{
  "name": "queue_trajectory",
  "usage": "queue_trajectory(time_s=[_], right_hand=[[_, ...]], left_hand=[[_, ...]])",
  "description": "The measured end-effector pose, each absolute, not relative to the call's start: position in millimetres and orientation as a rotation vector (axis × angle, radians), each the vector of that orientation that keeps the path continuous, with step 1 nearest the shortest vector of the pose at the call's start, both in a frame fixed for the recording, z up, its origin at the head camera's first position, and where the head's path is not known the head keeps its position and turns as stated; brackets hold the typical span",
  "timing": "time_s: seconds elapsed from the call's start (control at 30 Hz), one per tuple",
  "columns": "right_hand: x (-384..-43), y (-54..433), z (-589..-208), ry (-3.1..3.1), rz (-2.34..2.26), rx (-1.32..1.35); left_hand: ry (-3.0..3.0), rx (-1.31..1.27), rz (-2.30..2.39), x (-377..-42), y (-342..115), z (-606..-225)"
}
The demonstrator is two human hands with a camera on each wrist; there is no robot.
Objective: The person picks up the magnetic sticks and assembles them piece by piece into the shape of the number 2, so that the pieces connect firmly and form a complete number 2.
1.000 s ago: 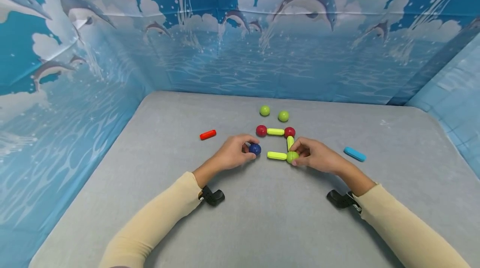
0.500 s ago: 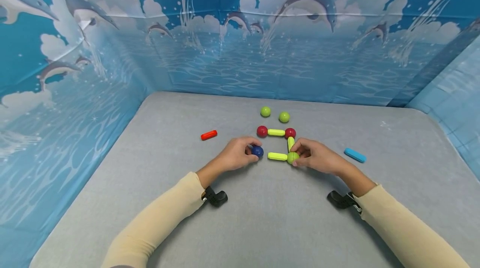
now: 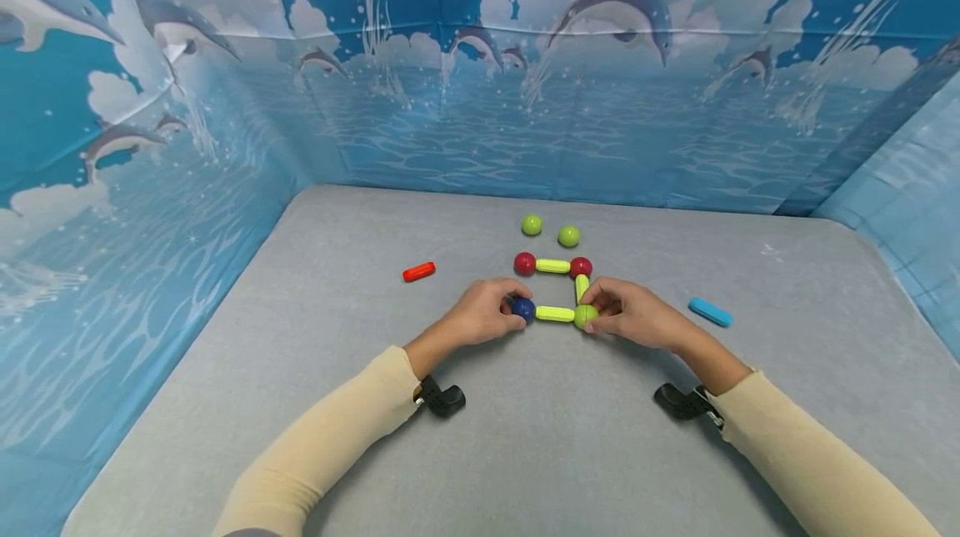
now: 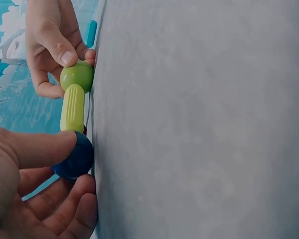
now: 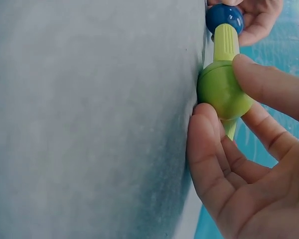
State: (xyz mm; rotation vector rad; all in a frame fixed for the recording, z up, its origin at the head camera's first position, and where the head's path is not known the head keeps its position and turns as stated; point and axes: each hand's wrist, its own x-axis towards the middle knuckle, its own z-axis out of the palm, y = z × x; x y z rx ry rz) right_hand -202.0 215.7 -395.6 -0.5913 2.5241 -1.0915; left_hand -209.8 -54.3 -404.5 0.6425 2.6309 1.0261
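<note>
Pinching blue ball (image 3: pixel 524 309) w/ curled L hand (image 3: pixel 483 312), green ball (image 3: pixel 584 318) w/ curled R hand (image 3: pixel 628 310), flanking yel. rod (image 3: pixel 555 314) aligned lengthwise 9-to-3 o'clk, head view.

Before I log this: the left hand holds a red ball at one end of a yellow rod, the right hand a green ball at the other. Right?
No: the left hand holds a blue ball, not red, as the left wrist view shows. The yellow rod and the green ball in the right hand are correct.

no legible text, no readable labels, no brands, no numbers, no signs
</note>
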Motion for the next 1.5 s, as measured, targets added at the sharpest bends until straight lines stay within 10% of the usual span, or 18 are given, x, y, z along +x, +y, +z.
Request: queue_trajectory(time_s=[1.5], right_hand=[[-201,212,-397,2.524,-1.089,-0.552]], left_hand=[[2.776,0.440,1.130,-216,-112,-387]])
